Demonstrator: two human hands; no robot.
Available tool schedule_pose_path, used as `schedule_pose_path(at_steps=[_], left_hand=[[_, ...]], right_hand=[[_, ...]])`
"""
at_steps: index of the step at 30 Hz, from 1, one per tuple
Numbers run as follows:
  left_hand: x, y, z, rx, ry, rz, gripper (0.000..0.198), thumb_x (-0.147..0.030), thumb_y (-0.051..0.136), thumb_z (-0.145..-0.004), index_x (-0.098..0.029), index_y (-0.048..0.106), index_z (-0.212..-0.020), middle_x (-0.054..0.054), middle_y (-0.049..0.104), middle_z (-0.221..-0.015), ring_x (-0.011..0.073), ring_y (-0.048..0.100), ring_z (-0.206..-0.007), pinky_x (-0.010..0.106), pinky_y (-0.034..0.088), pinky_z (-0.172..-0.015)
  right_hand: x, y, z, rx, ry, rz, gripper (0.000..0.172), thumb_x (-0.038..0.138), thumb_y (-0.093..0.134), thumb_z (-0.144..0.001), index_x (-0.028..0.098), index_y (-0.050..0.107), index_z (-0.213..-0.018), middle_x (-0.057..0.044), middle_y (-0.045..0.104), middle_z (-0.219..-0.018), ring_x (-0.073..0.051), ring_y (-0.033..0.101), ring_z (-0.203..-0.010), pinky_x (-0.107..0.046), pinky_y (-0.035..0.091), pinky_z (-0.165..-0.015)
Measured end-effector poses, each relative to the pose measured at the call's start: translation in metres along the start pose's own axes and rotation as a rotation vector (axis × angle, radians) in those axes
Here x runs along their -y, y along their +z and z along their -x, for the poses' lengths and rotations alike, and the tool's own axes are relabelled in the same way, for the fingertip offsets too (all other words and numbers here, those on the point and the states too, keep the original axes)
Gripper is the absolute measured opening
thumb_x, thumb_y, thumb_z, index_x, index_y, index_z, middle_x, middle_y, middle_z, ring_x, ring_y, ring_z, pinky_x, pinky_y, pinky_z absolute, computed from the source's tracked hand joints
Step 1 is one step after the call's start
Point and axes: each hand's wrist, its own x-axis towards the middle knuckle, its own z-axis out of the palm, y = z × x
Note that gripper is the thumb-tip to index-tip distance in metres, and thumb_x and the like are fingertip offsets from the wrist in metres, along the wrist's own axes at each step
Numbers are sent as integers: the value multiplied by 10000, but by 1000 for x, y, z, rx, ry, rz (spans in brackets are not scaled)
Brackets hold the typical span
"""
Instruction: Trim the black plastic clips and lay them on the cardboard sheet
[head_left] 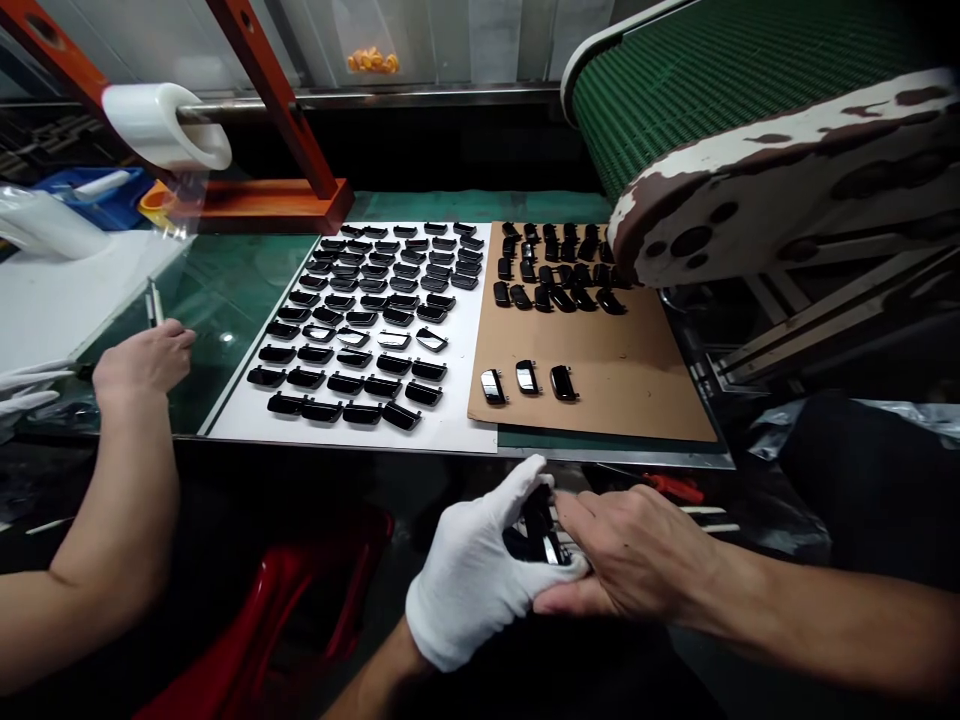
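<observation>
Fingers of the gloved left hand and bare right hand pinch one glossy black part; a light edge grip seems wise.

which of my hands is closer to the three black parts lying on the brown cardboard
Right. The right hand sits just below and right of the three black parts; the gloved left hand is lower and further left.

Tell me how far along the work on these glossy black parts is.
Done, by the look of it: many glossy black plastic parts lie in neat rows on the white sheet. In hand: the white-gloved left hand and bare right hand hold one black part together. Left, probably: the looser parts on the brown cardboard sheet, three nearer the front.
</observation>
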Motion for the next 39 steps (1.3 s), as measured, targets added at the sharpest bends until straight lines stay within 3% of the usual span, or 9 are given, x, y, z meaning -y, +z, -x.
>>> schedule_pose_path(at_steps=[3, 8, 13, 15, 19, 25, 31, 34, 39], left_hand=[[3, 0, 0, -19, 16, 22, 787, -295, 802, -650, -157, 473, -1352, 65, 677, -1174, 220, 652, -1054, 297, 523, -957], [4, -2, -1, -45, 49, 58, 821, -269, 800, -668, -182, 418, -1389, 53, 661, -1187, 198, 649, -1053, 266, 523, -945], [10, -4, -2, -37, 91, 177, 806, -306, 806, -686, -250, 415, -1389, 42, 636, -1222, 216, 626, -1100, 298, 498, -991], [12, -4, -3, -28, 105, 247, 783, -316, 792, -708, -280, 408, -1390, 42, 618, -1247, 229, 619, -1114, 330, 489, -1005], [13, -4, -5, -4, 111, 324, 764, -310, 789, -715, -278, 417, -1382, 59, 599, -1267, 252, 612, -1122, 379, 463, -1032], [8, -3, -7, 0, 54, 385, 755, -293, 802, -697, -219, 450, -1361, 68, 618, -1241, 248, 593, -1150, 355, 424, -1066], [6, -2, -8, -1, 14, 385, 746, -278, 795, -701, -206, 451, -1359, 53, 638, -1211, 218, 610, -1126, 301, 458, -1027], [5, -2, -9, -9, -26, 425, 732, -260, 788, -703, -198, 456, -1353, 48, 641, -1214, 203, 608, -1133, 260, 478, -996], [1, -2, -11, -20, -66, 393, 720, -230, 779, -694, -170, 465, -1339, 47, 650, -1207, 196, 611, -1128, 245, 489, -984]], right_hand=[[0, 3, 1, -59, -19, -39, 697, 722, 141, -866, 166, 534, -721, -27, 592, -566, -173, 593, -468, -306, 268, -427], [3, 10, 0, -353, -9, -206, 553, 697, 342, -855, 191, 475, -678, 8, 534, -551, -123, 505, -455, -277, 309, -429], [10, 9, 10, -431, 286, -537, 676, 785, 220, -806, 182, 526, -793, 44, 439, -552, -102, 408, -441, -252, 327, -440], [13, 10, 16, -447, 449, -732, 670, 698, 125, -882, 192, 565, -888, 35, 429, -580, -116, 425, -487, -257, 333, -476], [14, 21, 29, -539, 749, -928, 494, 510, 240, -960, 213, 635, -959, 27, 406, -617, -123, 433, -565, -271, 332, -547], [3, 45, 39, -482, 811, -1196, 477, 536, 363, -931, 207, 669, -1091, 34, 425, -554, -91, 371, -492, -242, 277, -457], [17, 61, 28, -545, 859, -1955, 609, 682, 408, -845, 210, 564, -1195, 76, 384, -533, -39, 187, -418, -185, 169, -385], [29, 76, 25, -470, 860, -2151, 605, 694, 444, -822, 208, 552, -1165, 71, 416, -582, -37, 235, -442, -179, 228, -405], [47, 100, 29, -304, 968, -2136, 485, 527, 686, -755, 186, 543, -1069, 82, 447, -593, -35, 354, -498, -158, 308, -466]])
